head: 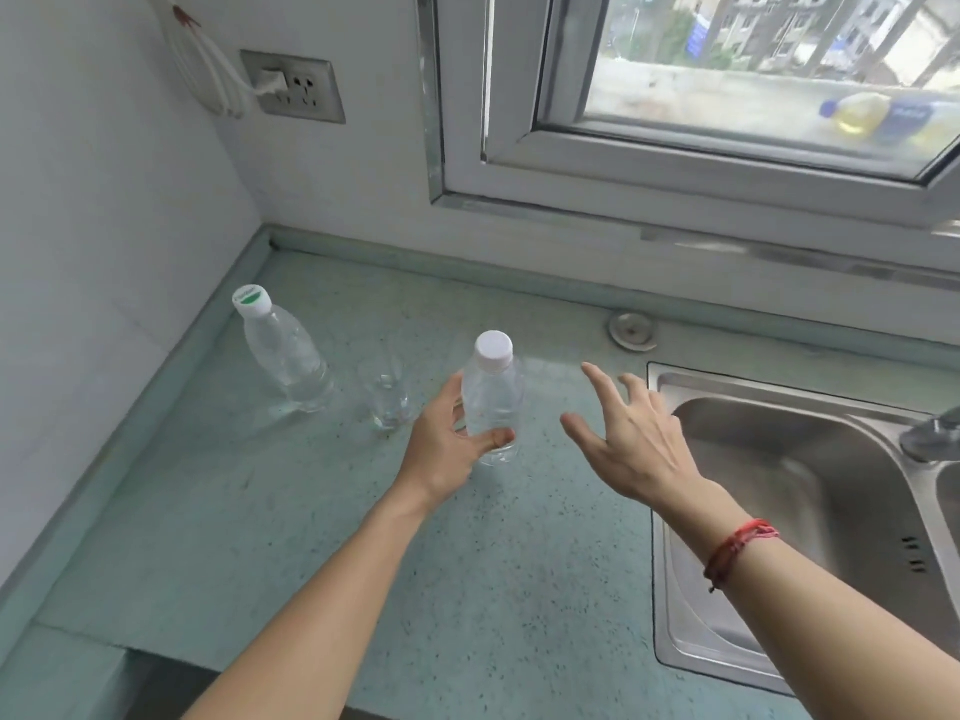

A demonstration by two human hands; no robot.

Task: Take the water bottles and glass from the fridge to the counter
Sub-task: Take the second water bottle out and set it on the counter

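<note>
Two clear water bottles and a small clear glass (387,400) stand upright on the pale green counter (291,522). The bottle with a green-marked white cap (288,356) is at the back left, near the wall. The bottle with a plain white cap (492,400) stands in the middle, its base on the counter. My left hand (447,449) wraps around its lower part, thumb in front. My right hand (628,439) hovers just to the right of it with fingers spread, holding nothing. The glass sits between the two bottles.
A steel sink (789,511) takes up the counter's right side, with a tap (930,433) at its far right. A round plug (631,331) sits in the counter behind. A wall socket (293,88) with white cables and a window (727,85) are above.
</note>
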